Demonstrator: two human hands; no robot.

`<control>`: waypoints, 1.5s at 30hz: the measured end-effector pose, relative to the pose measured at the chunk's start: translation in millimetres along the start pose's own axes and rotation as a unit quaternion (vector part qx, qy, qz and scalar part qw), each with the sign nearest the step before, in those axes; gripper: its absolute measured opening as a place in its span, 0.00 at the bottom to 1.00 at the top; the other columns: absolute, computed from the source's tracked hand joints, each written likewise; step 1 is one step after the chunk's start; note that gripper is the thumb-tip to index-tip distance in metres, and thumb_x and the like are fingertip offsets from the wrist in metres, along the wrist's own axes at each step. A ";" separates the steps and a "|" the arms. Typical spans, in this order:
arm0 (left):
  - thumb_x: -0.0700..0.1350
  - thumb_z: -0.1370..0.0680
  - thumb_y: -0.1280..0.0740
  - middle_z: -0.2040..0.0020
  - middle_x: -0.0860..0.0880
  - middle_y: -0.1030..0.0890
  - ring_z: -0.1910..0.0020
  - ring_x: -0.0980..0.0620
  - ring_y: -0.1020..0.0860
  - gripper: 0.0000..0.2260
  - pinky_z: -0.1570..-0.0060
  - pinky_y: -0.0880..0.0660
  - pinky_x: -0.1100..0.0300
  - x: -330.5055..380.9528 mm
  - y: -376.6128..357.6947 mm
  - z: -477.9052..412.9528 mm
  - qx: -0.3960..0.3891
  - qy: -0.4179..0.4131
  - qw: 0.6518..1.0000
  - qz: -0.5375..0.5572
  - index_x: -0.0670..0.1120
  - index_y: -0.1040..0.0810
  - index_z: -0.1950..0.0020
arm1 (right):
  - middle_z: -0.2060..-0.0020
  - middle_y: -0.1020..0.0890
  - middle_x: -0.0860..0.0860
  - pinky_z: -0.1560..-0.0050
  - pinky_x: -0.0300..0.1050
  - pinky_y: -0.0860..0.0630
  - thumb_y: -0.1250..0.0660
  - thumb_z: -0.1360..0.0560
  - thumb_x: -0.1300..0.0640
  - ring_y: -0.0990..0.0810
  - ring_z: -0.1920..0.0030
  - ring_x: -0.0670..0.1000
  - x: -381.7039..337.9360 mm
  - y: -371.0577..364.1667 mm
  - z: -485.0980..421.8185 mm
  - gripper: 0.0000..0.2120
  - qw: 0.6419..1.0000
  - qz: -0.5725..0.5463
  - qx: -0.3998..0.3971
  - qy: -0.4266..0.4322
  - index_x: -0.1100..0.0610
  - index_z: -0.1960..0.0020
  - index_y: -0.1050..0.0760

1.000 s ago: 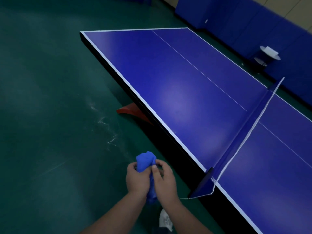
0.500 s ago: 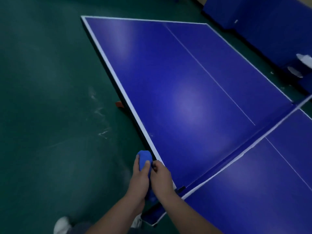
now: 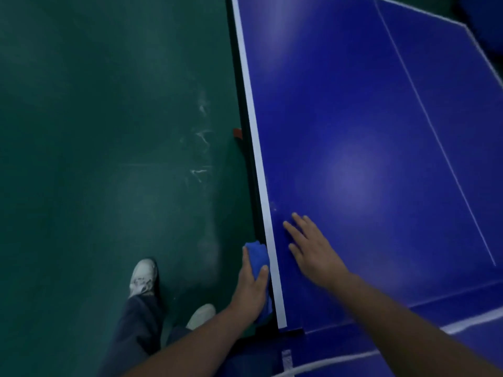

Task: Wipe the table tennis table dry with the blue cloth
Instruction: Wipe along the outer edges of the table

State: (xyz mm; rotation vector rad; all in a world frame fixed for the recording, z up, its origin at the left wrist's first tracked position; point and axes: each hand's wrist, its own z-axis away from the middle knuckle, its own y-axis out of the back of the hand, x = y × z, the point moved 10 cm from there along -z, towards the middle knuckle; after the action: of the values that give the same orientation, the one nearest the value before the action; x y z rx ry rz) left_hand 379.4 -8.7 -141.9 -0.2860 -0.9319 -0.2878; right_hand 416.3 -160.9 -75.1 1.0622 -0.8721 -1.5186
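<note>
Along the right of your view, the table tennis table [image 3: 353, 131] is stretching away from you, its white side line running beside the green floor [image 3: 109, 131] where your white shoes [image 3: 143, 276] are standing. Your right hand [image 3: 313, 248] is lying flat on the blue top just inside that line, near the net [image 3: 462, 325], fingers straight and spread. Your left hand [image 3: 251, 289] is gripping the bunched blue cloth [image 3: 257, 254], fingers and thumb curling round it, right at the table's side edge.

Cloth [image 3: 257, 257] lies beside table [image 3: 353, 104] edge, left of right hand [image 3: 315, 253].
</note>
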 end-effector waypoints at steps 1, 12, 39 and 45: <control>0.50 0.16 0.41 0.24 0.64 0.48 0.25 0.64 0.43 0.30 0.33 0.44 0.78 -10.9 -5.4 -4.4 -0.008 -0.006 1.000 0.009 0.54 0.57 0.22 | 0.20 0.47 0.50 0.21 0.51 0.47 0.46 0.15 0.49 0.51 0.20 0.51 5.0 -3.0 -7.0 0.26 1.000 0.014 0.022 0.006 0.56 0.20 0.43; 0.56 0.20 0.43 0.21 0.60 0.54 0.25 0.72 0.49 0.36 0.29 0.52 0.74 -7.0 -18.1 -27.3 0.015 -0.023 1.000 0.000 0.54 0.63 0.20 | 0.19 0.48 0.55 0.21 0.49 0.60 0.59 0.15 0.43 0.52 0.19 0.54 27.1 -26.2 -26.2 0.30 0.994 0.032 0.072 -0.075 0.60 0.19 0.51; 0.56 0.15 0.48 0.19 0.40 0.47 0.19 0.40 0.52 0.25 0.24 0.58 0.41 146.7 -91.4 -155.5 -0.138 -0.354 0.599 -0.705 0.55 0.45 0.19 | 0.33 0.27 0.56 0.28 0.61 0.34 0.47 0.20 0.52 0.31 0.32 0.59 104.8 6.9 -16.6 0.22 0.946 -0.076 0.239 -0.205 0.61 0.34 0.25; 0.55 0.16 0.46 0.20 0.38 0.43 0.22 0.37 0.45 0.25 0.23 0.51 0.42 187.0 -64.8 -207.3 -0.056 -0.301 0.642 -0.702 0.54 0.43 0.19 | 0.33 0.28 0.57 0.28 0.61 0.34 0.47 0.20 0.54 0.32 0.31 0.59 103.7 5.1 -19.2 0.21 0.951 -0.068 0.226 -0.198 0.61 0.34 0.26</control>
State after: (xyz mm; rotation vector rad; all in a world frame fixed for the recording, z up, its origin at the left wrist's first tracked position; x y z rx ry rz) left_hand 615.1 -165.8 -98.5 0.3538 -1.6757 -1.8008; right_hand 429.1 -263.6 -96.0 1.1756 -1.5067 -1.7260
